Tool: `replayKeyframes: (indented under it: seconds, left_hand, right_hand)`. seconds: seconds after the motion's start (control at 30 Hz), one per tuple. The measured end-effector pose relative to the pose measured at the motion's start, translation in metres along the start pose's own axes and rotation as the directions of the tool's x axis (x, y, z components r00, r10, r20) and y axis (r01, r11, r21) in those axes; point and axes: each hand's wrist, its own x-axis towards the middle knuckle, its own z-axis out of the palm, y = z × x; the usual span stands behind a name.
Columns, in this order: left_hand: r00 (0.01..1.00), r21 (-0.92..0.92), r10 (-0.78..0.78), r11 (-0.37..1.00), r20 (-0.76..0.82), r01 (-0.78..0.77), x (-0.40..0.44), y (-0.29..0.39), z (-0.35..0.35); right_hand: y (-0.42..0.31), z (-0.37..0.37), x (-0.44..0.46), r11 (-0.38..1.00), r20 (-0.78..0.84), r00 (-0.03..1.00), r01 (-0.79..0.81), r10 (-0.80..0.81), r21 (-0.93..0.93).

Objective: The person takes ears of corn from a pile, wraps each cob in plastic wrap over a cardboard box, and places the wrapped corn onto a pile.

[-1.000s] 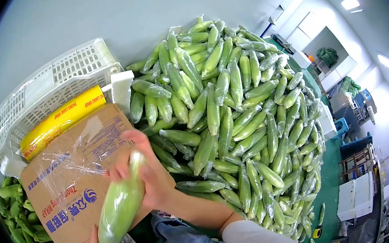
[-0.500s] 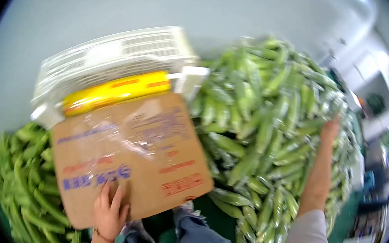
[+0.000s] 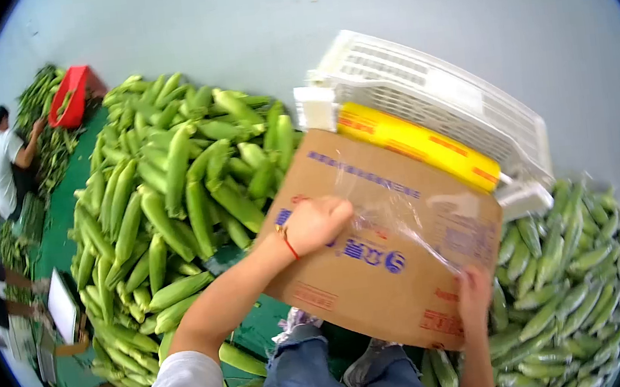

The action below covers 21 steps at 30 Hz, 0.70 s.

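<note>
My left hand [image 3: 321, 222], a red cord round its wrist, is closed in a fist over the left part of a brown cardboard box panel [image 3: 319, 276]. What its fingers hold, if anything, is hidden. At the panel's right side my right hand [image 3: 474, 293], slightly blurred, has its fingers closed at the end of a crease in the clear plastic film [image 3: 412, 232]. The film lies across the printed cardboard. Along the panel's far edge sits a yellow film roll [image 3: 418, 144], between white end holders in front of a white plastic crate [image 3: 442, 89].
Unwrapped corn in green husks [image 3: 173, 185] is heaped on the left; film-wrapped corn [image 3: 562, 295] is piled on the right. A red basket [image 3: 72, 97] and a seated person [image 3: 5, 165] are far left. Nearer, another person's hands [image 3: 40, 301] are beside a pale board [image 3: 63, 306].
The view has swung left, showing more unwrapped corn and other people. My right hand has come from the wrapped pile to the panel; my left hand has closed into a fist.
</note>
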Motion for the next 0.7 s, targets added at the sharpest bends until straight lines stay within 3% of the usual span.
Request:
replayKeyframes:
  seconds: [0.03,0.1,0.17,0.23,0.27,0.3,0.33,0.37,0.4,0.47,0.5,0.53,0.6,0.63,0.67,0.7]
  left_hand:
    - [0.998,-0.022,0.04,0.999,-0.046,-0.041,-0.012,0.009,-0.015]
    - [0.999,-0.019,0.053,0.998,0.011,-0.053,-0.057,0.022,-0.04]
    - [0.99,-0.017,0.004,1.0,0.143,-0.001,-0.112,0.05,-0.05]
    - [0.99,-0.203,-0.04,0.979,-0.137,0.011,-0.153,0.064,-0.035]
    - [0.954,-0.068,-0.231,0.973,-0.193,0.222,-0.179,0.055,-0.032]
    - [0.875,0.046,-0.404,0.902,-0.266,0.43,-0.21,0.042,-0.028]
    - [0.656,-0.175,-0.621,0.77,-0.429,0.614,-0.225,0.011,-0.023]
    - [0.465,-0.077,-0.71,0.586,-0.528,0.807,-0.216,-0.02,-0.03]
    - [0.397,0.063,-0.689,0.456,-0.606,0.888,-0.228,-0.068,-0.02]
    - [0.082,0.021,-0.852,0.083,-0.518,0.996,-0.265,-0.146,0.012]
    - [-0.064,0.057,-0.918,-0.094,-0.391,0.994,-0.26,-0.155,0.011]
    - [0.017,-0.058,-0.915,0.045,-0.404,0.997,-0.264,-0.159,0.017]
    - [0.03,-0.324,-0.908,0.18,-0.419,0.929,-0.262,-0.152,0.029]
    - [-0.011,-0.652,-0.951,0.204,-0.31,0.73,-0.279,-0.16,0.043]
    - [-0.114,-0.891,-0.993,-0.052,0.001,0.451,-0.256,-0.125,0.018]
    - [-0.084,-0.935,-0.996,-0.065,0.038,0.35,-0.231,-0.083,-0.002]
  right_hand:
    - [-0.015,-0.015,-0.011,0.844,0.041,0.91,-0.398,0.412,0.359]
    - [-0.015,-0.046,-0.042,0.855,0.165,0.938,-0.346,0.305,0.387]
    - [-0.028,-0.053,-0.072,0.887,0.359,0.888,-0.389,0.289,0.248]
    - [-0.027,-0.051,-0.09,0.901,0.406,0.866,-0.39,0.291,0.187]
    - [-0.027,-0.047,-0.095,0.907,0.418,0.859,-0.39,0.296,0.158]
    - [-0.028,-0.045,-0.096,0.916,0.423,0.856,-0.38,0.297,0.126]
    - [-0.032,-0.043,-0.092,0.925,0.426,0.854,-0.369,0.299,0.09]
    - [-0.037,-0.045,-0.084,0.933,0.422,0.855,-0.355,0.301,0.056]
    - [-0.057,-0.046,-0.071,0.932,0.452,0.844,-0.356,0.287,0.072]
    - [-0.059,-0.047,-0.064,0.934,0.502,0.821,-0.352,0.272,0.069]
    - [-0.057,-0.05,-0.064,0.931,0.52,0.808,-0.359,0.277,0.063]
    - [-0.058,-0.05,-0.063,0.935,0.51,0.812,-0.353,0.285,0.04]
    - [-0.063,-0.049,-0.063,0.936,0.503,0.809,-0.353,0.303,0.003]
    - [-0.067,-0.049,-0.064,0.936,0.486,0.814,-0.352,0.317,-0.021]
    - [-0.071,-0.049,-0.065,0.934,0.472,0.816,-0.353,0.332,-0.046]
    - [-0.074,-0.049,-0.066,0.933,0.463,0.817,-0.351,0.343,-0.073]
